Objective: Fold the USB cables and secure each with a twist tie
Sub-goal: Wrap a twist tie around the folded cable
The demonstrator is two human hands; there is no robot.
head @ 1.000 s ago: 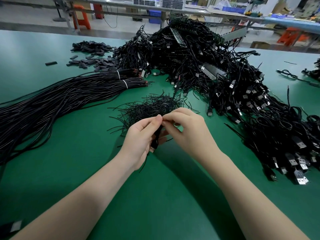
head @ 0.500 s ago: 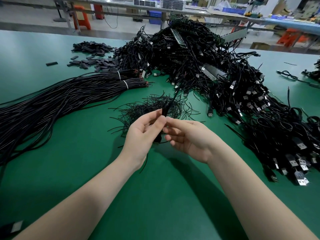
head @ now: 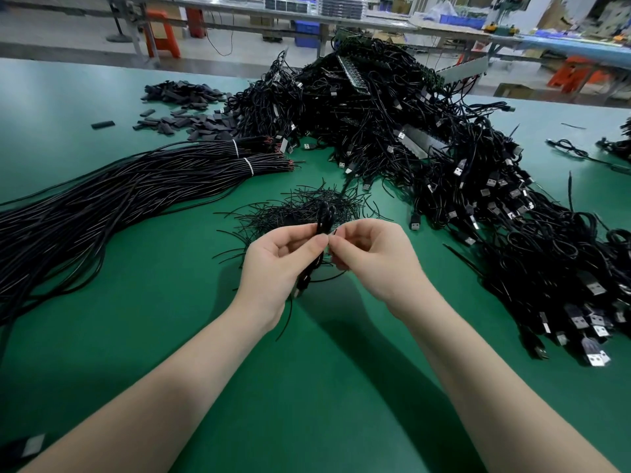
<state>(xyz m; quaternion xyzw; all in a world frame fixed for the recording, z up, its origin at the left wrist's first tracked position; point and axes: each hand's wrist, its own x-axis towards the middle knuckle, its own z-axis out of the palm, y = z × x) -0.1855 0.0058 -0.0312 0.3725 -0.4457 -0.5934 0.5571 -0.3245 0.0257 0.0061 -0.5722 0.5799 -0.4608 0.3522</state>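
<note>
Folded USB cable (head: 325,216) stands upright between both hands, above the green table (head: 143,336). Left hand (head: 278,264): fingers curled round the cable's middle, thumb pressed against it; folded loops stick out above the fingertips, a connector end and a loose tail hang below the palm. Right hand (head: 370,256): thumb and forefinger pinched together just beside the cable, apparently on a thin twist tie (head: 333,233), too small to confirm. Loose twist-tie pile (head: 293,208) lies just behind the hands. Tangled cable heap (head: 426,148) at right; bundled straight cables (head: 119,196) at left.
</note>
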